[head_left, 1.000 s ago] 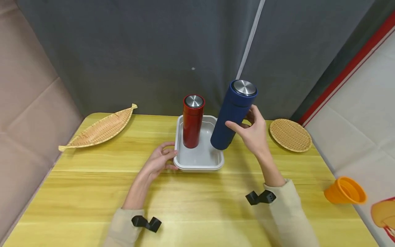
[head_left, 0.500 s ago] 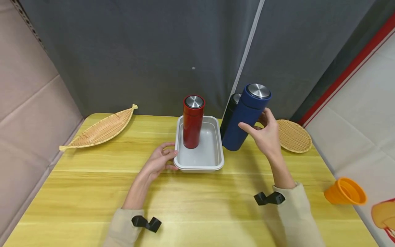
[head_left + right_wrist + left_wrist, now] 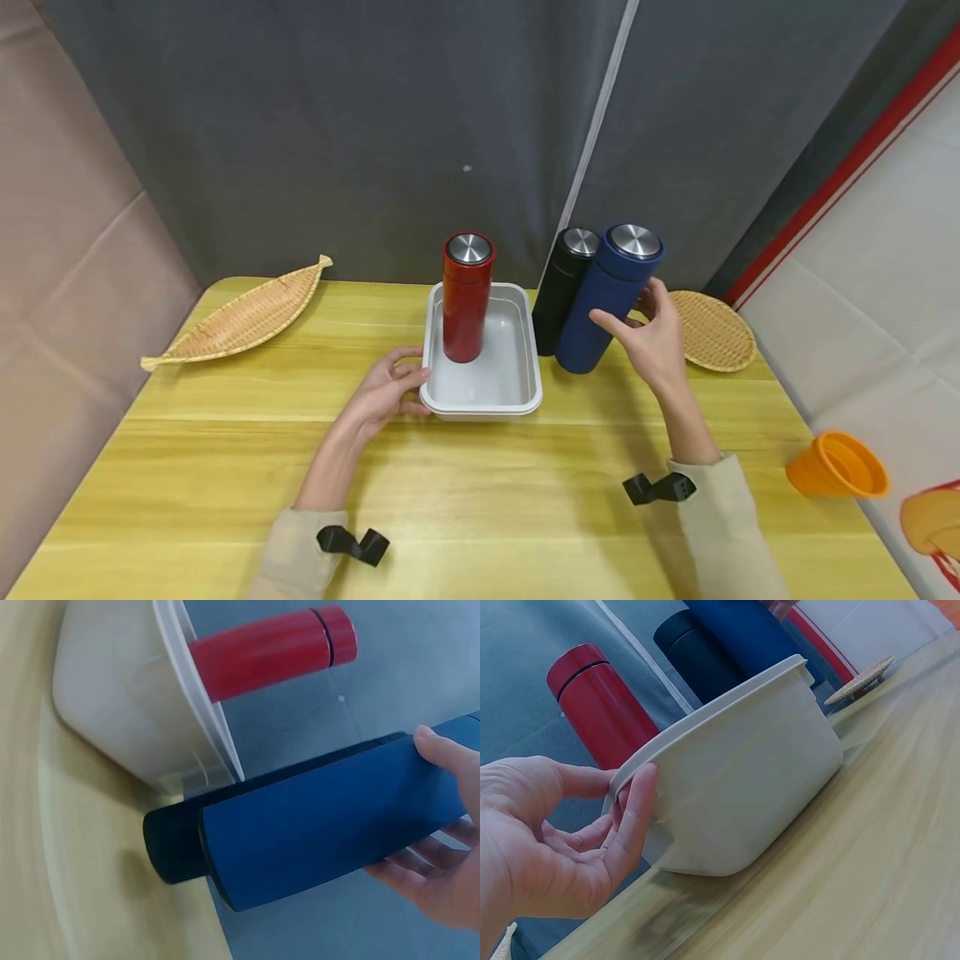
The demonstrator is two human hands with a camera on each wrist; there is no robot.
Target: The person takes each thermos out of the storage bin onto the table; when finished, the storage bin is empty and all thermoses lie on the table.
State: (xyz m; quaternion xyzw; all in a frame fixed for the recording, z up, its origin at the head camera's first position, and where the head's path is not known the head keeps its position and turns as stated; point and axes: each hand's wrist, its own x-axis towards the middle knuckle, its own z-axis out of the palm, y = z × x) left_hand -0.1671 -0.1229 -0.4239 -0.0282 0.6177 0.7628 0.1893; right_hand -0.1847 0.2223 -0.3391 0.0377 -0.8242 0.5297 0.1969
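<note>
My left hand (image 3: 382, 392) pinches the left rim of a light grey plastic tub (image 3: 483, 392); the left wrist view has its thumb at the rim and fingers against the outer wall. Inside the tub a red thermos (image 3: 468, 308) with a silver lid top stands upright. My right hand (image 3: 651, 340) grips a blue thermos (image 3: 596, 312) around its side, right of the tub. This thermos leans slightly, partly covering a black thermos (image 3: 555, 292) behind it. In the right wrist view the blue thermos's base (image 3: 217, 862) looks slightly off the table, but contact is unclear.
A boat-shaped woven basket (image 3: 240, 321) lies at the table's back left. On the right are a round woven tray (image 3: 712, 332) and, nearer me, a tilted orange cup (image 3: 836, 467). A grey curtain (image 3: 337, 125) hangs behind the wooden table (image 3: 450, 500).
My right hand has carried the blue thermos rightward from over the tub, then lowered it. The black thermos behind it has come into view. My left hand stays on the tub.
</note>
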